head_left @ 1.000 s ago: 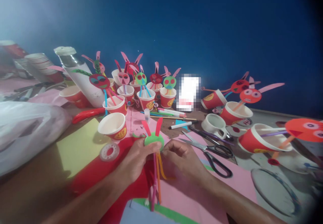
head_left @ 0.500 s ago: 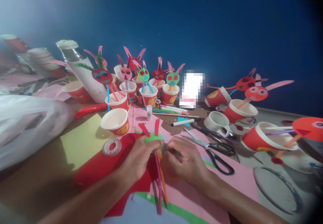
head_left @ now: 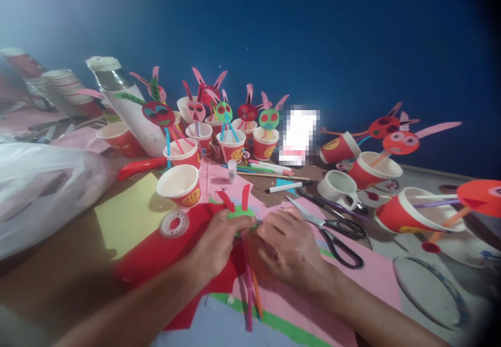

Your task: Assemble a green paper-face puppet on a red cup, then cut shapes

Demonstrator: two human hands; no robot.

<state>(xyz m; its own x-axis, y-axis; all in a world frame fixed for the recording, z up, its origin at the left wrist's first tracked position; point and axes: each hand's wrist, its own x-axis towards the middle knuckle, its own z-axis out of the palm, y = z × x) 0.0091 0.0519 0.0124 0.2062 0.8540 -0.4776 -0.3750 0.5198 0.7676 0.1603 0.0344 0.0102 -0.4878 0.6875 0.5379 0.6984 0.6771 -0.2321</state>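
My left hand [head_left: 217,242] pinches a green paper disc [head_left: 239,214] that has two red paper ears. Pink and orange straws [head_left: 250,295] hang down from the disc over the paper sheets. My right hand [head_left: 287,245] is closed beside it, fingertips pressed to the disc's right edge where the straws join. Both hands rest over red and pink paper sheets [head_left: 156,263]. A roll of clear tape [head_left: 174,224] lies just left of my left hand. An empty red paper cup [head_left: 179,185] stands behind the tape.
Black-handled scissors [head_left: 332,229] lie right of my right hand. Several red cups with straw-mounted paper faces [head_left: 230,128] stand along the blue wall, more at the right [head_left: 395,146]. Markers [head_left: 285,186], a white bottle [head_left: 129,112], a plastic bag [head_left: 43,190] and a yellow sheet [head_left: 125,214] surround the work area.
The green disc has been lowered toward the paper sheets and tipped flatter. My right hand has moved in against its edge, and the straws now lie lower over the sheets.
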